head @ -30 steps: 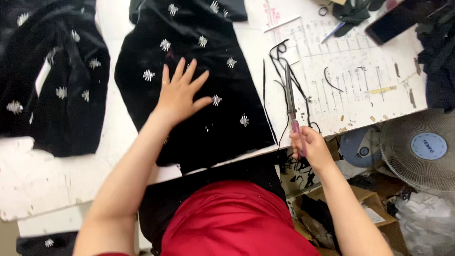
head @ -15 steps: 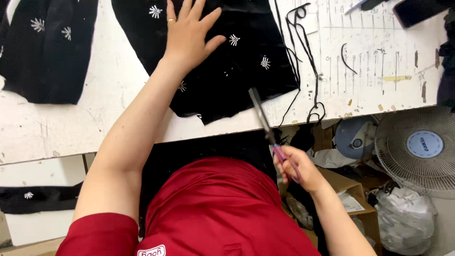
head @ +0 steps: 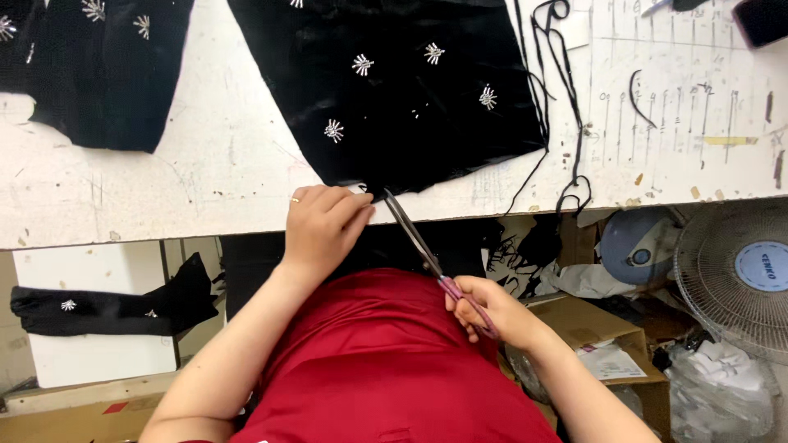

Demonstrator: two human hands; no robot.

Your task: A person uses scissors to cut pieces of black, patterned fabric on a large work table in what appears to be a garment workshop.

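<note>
Black cloth (head: pixel 394 98) runs off the top; scissors (head: pixel 414 238) tips hidden beneath it.

A bare strip of the surface (head: pixel 222 176) is being left open between the two black fabric pieces — room for hands to be passed there. To the right, the way is being blocked by a loose black cord (head: pixel 566 107); below the edge, by a fan (head: pixel 739 275) and boxes (head: pixel 607 344).

Red short-sleeved top, bare forearms, ring on left grip (head: pixel 322 230)
</note>
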